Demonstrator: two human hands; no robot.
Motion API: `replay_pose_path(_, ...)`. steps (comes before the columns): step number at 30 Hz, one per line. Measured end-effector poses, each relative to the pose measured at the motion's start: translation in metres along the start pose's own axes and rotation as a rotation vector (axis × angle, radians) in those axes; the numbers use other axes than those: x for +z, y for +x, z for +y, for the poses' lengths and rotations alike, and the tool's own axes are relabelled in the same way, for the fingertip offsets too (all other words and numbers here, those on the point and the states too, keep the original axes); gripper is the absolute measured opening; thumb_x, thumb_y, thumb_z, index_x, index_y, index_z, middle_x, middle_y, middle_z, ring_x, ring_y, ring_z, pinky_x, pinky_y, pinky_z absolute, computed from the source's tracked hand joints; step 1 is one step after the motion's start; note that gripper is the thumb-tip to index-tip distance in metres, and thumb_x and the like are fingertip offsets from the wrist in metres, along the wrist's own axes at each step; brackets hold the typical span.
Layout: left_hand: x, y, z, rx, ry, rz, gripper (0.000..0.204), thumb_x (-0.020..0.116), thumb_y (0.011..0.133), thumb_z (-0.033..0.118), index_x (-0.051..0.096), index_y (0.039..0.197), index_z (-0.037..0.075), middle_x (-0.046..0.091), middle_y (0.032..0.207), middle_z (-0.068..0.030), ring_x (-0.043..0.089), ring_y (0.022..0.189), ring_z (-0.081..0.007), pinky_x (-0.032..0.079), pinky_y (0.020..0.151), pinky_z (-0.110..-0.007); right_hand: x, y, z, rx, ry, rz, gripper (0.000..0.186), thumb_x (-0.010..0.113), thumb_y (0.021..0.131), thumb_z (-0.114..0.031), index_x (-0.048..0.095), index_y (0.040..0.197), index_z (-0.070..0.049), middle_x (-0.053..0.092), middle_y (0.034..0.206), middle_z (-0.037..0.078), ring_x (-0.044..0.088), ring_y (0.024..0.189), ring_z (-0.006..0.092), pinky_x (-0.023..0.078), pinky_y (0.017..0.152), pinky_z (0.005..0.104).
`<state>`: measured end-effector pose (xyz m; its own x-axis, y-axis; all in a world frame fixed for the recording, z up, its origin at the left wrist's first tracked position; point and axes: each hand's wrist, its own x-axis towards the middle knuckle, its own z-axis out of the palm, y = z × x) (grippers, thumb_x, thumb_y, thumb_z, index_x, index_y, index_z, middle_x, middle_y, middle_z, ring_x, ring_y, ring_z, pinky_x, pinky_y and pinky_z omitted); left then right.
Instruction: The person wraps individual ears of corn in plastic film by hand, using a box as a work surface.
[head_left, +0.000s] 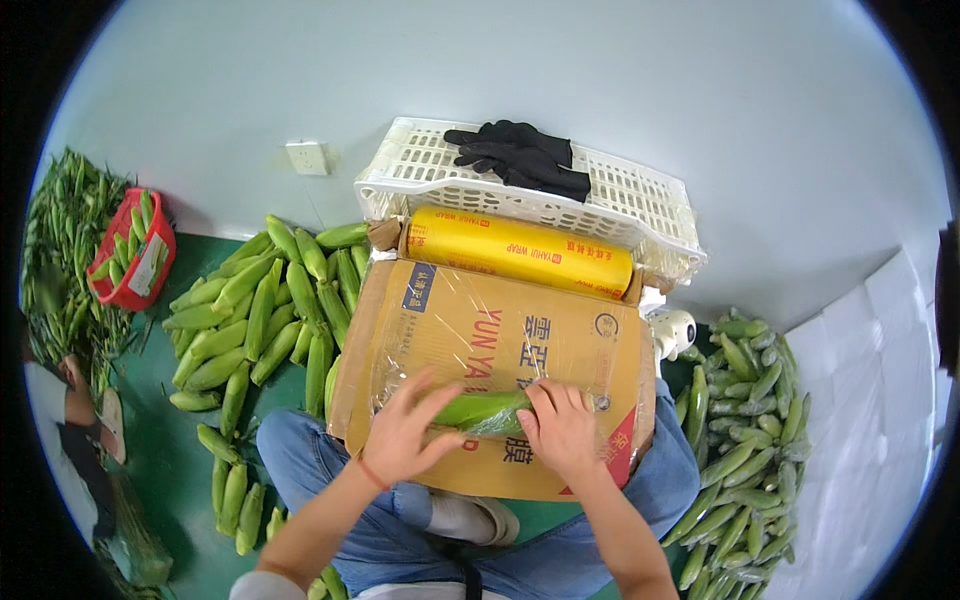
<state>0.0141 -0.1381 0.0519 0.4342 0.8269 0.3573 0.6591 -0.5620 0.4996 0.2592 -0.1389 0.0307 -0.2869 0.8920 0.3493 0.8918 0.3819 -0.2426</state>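
A green ear of corn (478, 410), partly covered in clear film, lies crosswise on a brown cardboard box (490, 330) in front of me. My left hand (410, 425) is at its left end with fingers spread. My right hand (560, 430) curls its fingers over the corn's right end. Just beyond the cardboard, a yellow roll of plastic wrap (515, 250) rests crosswise. Behind it stands a white perforated crate (640, 200) with black gloves (520, 160) on top.
Piles of unwrapped corn (240, 310) lie at left, wrapped corn (745, 450) at right. A red basket of corn (140, 280) stands by leafy husks (70, 220). Another person's hand (72, 380) shows at far left. A white panel (860, 400) stands at right.
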Motion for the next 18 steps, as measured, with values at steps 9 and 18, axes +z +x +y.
replay_pose_path(9, -0.035, 0.03, -0.066, 0.073, -0.094, 0.125, 0.008, 0.066, 0.081, 0.008, 0.065, 0.089, 0.005, 0.064, 0.086, -0.0133, 0.063, 0.078, -0.0319, 0.052, 0.067, -0.039, 0.004, 0.025, 0.008, -0.025, 0.002, 0.102, 0.019, 0.066, 0.08, -0.03, 0.065, 0.084, -0.011, 0.056, 0.088, 0.003, 0.058, 0.084, 0.0248, 0.051, 0.065, 0.0393)
replay_pose_path(18, 0.023, 0.04, -0.005, -0.199, 0.176, -0.538, 0.023, 0.058, 0.085, 0.024, 0.062, 0.102, 0.011, 0.065, 0.094, -0.0128, 0.065, 0.079, -0.032, 0.053, 0.069, -0.044, -0.017, 0.024, -0.016, 0.24, -0.07, -0.352, 0.037, 0.051, 0.093, -0.042, 0.064, 0.082, -0.009, 0.061, 0.066, 0.015, 0.065, 0.067, 0.0336, 0.053, 0.059, 0.0435)
